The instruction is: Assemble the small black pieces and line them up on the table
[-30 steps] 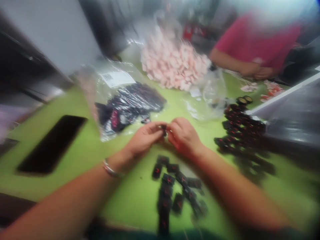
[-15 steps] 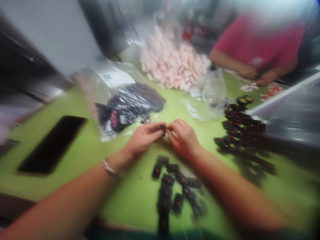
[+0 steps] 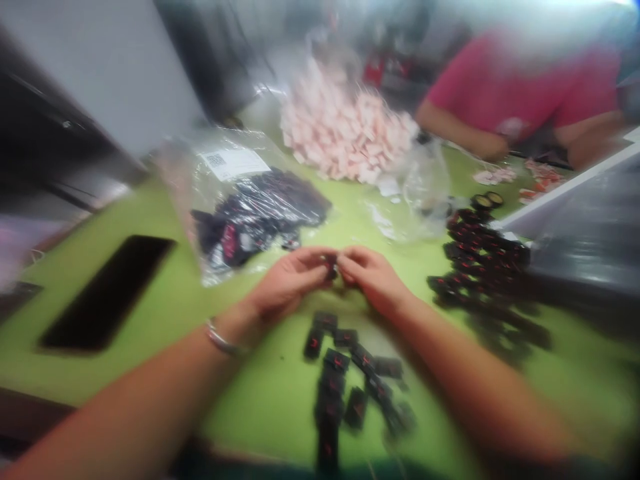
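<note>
Between the fingertips of both hands is a small black block point(image 3: 331, 267), partly covered by the fingers. My left hand point(image 3: 293, 279) pinches it from the left, with a bracelet on that wrist. The fingers of my right hand point(image 3: 367, 272) are closed at its right side; whether they grip the block itself or a tiny part on it is hidden. Below the hands, several small black blocks with red marks point(image 3: 334, 380) lie in a loose group on the green table point(image 3: 250, 407).
A clear plastic bag of dark parts point(image 3: 260, 207) lies at the left, near a black flat slab point(image 3: 110, 293). Behind is a heap of pale pink pieces point(image 3: 350, 133). More black blocks point(image 3: 480, 260) are piled at the right beside a grey bin point(image 3: 590, 233). A co-worker point(image 3: 520, 93) sits across.
My right hand has turned slightly and its fingers have drawn together at the block. The left hand stays almost in place. The co-worker's hands have moved apart.
</note>
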`<state>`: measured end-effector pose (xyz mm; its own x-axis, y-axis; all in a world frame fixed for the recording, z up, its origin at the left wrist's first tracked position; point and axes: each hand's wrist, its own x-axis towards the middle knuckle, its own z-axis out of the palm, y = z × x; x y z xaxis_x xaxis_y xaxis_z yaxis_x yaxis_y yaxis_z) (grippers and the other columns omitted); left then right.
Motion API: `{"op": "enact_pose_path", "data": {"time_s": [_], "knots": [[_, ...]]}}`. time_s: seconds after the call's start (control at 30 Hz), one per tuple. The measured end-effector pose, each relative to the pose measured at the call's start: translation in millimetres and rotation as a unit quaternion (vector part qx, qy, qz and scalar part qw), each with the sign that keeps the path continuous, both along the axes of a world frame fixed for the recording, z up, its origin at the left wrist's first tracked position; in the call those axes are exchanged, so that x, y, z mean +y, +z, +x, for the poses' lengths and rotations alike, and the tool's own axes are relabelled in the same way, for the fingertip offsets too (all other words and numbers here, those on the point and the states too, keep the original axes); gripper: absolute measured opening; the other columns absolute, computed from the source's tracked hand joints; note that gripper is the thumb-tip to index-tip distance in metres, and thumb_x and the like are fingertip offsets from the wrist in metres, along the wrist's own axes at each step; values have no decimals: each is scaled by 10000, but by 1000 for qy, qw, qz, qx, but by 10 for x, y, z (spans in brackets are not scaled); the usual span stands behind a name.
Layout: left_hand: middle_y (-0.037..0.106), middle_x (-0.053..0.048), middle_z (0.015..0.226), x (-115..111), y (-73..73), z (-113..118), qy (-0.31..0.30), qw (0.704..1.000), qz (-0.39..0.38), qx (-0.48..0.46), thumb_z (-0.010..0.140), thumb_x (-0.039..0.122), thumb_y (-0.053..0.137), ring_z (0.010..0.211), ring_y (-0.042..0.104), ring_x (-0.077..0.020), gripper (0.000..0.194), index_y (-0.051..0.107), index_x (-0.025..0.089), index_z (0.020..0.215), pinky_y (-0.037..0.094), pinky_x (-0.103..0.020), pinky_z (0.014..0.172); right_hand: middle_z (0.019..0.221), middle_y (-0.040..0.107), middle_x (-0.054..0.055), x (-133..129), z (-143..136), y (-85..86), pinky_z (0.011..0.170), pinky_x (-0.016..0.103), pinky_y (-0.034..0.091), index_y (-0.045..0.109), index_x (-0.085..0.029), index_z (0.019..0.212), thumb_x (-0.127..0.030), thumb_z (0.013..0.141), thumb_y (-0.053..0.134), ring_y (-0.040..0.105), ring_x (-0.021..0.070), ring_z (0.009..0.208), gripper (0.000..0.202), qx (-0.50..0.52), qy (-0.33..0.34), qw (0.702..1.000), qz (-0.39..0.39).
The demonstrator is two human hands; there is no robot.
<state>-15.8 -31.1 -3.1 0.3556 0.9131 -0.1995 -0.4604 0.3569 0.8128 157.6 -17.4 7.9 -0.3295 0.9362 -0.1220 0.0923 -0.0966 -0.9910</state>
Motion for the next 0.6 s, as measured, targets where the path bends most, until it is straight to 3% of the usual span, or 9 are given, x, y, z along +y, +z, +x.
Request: {"op": "enact_pose_path", "data": {"time_s": [0.17,0.33,0.47,0.6], "knots": [[701,-50,901,10,-33,-7,33,999,17,39,691,191,775,742,635,-119,348,675,158,1023,490,-237,691,577,532,-37,-55,-45,32,423,230,352,604,-177,727,-411,724,675,418,81,449,245,-20,-49,998,-25],[701,-51,883,22,-92,-20,17,994,72,80,716,226,758,758,637,-133,362,644,157,1053,487,-250,701,511,522,-44,-84,-70,72,381,218,327,567,-177,651,-338,727,639,410,73,388,191,-43,-57,997,-22],[703,-48,888,28,-147,-22,19,987,119,103,729,228,746,767,637,-136,334,644,157,1038,495,-273,751,494,511,-56,-87,-81,104,401,205,335,533,-180,628,-267,732,581,419,69,397,144,-92,-53,994,1],[700,-59,929,27,-168,-10,40,979,135,147,719,223,746,819,641,-155,323,652,142,1017,497,-298,811,516,512,-50,-57,-119,72,474,203,364,494,-185,573,-180,690,541,445,76,478,127,-170,-59,981,76]]}}
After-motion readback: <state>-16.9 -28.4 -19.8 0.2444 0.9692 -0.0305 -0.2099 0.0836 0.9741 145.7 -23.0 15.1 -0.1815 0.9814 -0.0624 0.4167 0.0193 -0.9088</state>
